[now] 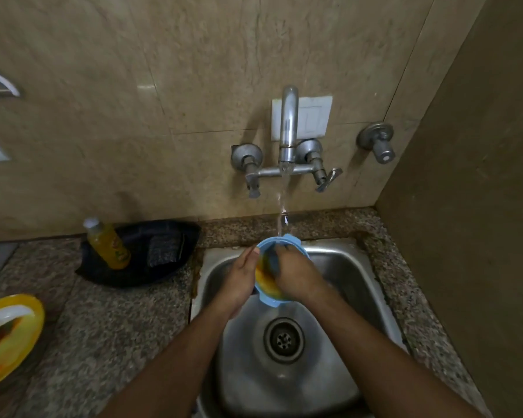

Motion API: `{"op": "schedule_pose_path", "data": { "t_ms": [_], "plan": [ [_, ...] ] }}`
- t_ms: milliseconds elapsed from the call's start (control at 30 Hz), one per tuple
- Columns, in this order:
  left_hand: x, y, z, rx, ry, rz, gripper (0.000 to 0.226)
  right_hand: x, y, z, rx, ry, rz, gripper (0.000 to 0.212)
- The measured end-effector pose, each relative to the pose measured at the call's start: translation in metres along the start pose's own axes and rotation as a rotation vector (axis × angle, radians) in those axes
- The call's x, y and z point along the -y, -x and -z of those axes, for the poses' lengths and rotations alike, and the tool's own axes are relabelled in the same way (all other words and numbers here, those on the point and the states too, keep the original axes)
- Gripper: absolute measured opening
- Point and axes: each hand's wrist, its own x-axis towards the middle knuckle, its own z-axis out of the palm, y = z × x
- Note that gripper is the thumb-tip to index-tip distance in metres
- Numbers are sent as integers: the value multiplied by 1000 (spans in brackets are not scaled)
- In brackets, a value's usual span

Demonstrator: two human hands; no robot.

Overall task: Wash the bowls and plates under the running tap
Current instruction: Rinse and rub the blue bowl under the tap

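Over the steel sink (pixel 338 267) set in the speckled worktop's (pixel 118 321) right end, a person is tilting a blue bowl (pixel 287 245) beneath the running tap (pixel 288 131). The left hand (pixel 239 282) is gripping its rim, fingers curled round it; the right hand (pixel 296 276) is reaching inside, its fingertips hidden. A yellow plate (pixel 21 324) is lying at the worktop's left edge.
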Motion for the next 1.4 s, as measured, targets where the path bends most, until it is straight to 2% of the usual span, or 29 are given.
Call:
{"op": "schedule_pose_path", "data": {
  "t_ms": [100, 200, 267, 300, 367, 400, 433, 500, 567, 633, 667, 733, 800, 833, 900, 933, 1000, 1067, 1133, 1200, 1233, 1300, 1367, 1400],
  "plan": [
    [-1, -4, -8, 29, -12, -32, 23, 7, -2, -8, -7, -156, 73, 26],
    [-6, -7, -7, 16, -57, -101, 17, 1, 5, -13, 165, -118, 163, 19],
    [-3, -10, -7, 53, -94, -147, 25, -12, 4, -9, 254, 45, 125, 24],
    [-1, -10, -9, 73, -112, -160, 29, -17, -1, -6, 219, 123, 101, 29],
    [-1, -13, -15, 84, -110, -158, 32, -17, -6, -3, 23, 181, 89, 43],
    [-4, -15, -16, 84, -85, -152, 30, -11, -6, -2, -49, 109, 116, 47],
    [-7, -18, -16, 83, -55, -145, 27, -5, -5, -2, -38, 12, 157, 47],
    [-9, -25, -10, 78, -33, -141, 25, -1, 4, -3, 100, -133, 241, 37],
    [-8, -27, -5, 90, -44, -152, 26, -12, 14, 1, 198, 10, 265, 27],
    [-4, -26, -7, 100, -33, -168, 24, -24, 16, 10, 112, 255, 267, 33],
    [-5, -25, -10, 95, -37, -167, 24, -26, 15, 11, 69, 297, 258, 38],
    [-7, -29, -15, 72, -77, -177, 28, -20, 16, 5, 72, 165, 294, 45],
    [-10, -35, -10, 32, -89, -196, 30, -11, 24, -6, 194, 12, 346, 57],
    [-11, -37, -4, 14, -79, -203, 31, -17, 27, -10, 191, 58, 385, 63],
    [-9, -35, 6, 21, -42, -197, 31, -35, 29, -7, 91, 314, 478, 65],
    [-7, -33, 8, 38, -38, -186, 31, -41, 28, -3, 60, 434, 483, 61],
    [-1, -30, 2, 25, -40, -162, 27, -39, 24, 1, 59, 520, 414, 55],
    [0, -31, -10, -4, -47, -155, 27, -22, 19, -5, 85, 444, 355, 58],
    [-4, -33, -15, -17, -60, -148, 27, -3, 19, -15, 134, 255, 329, 60],
    [-6, -35, -9, -40, -39, -156, 25, -4, 27, -21, 160, 74, 338, 65],
    [-6, -34, -3, -40, -33, -163, 26, -10, 33, -19, 157, 62, 361, 68],
    [-4, -32, 4, -24, -52, -154, 28, -32, 38, -11, 112, 221, 430, 64],
    [4, -30, 4, 10, -71, -105, 28, -43, 37, 0, 104, 435, 441, 56],
    [6, -28, -1, 28, -62, -67, 28, -42, 33, 7, 121, 510, 424, 58]
  ]
}}
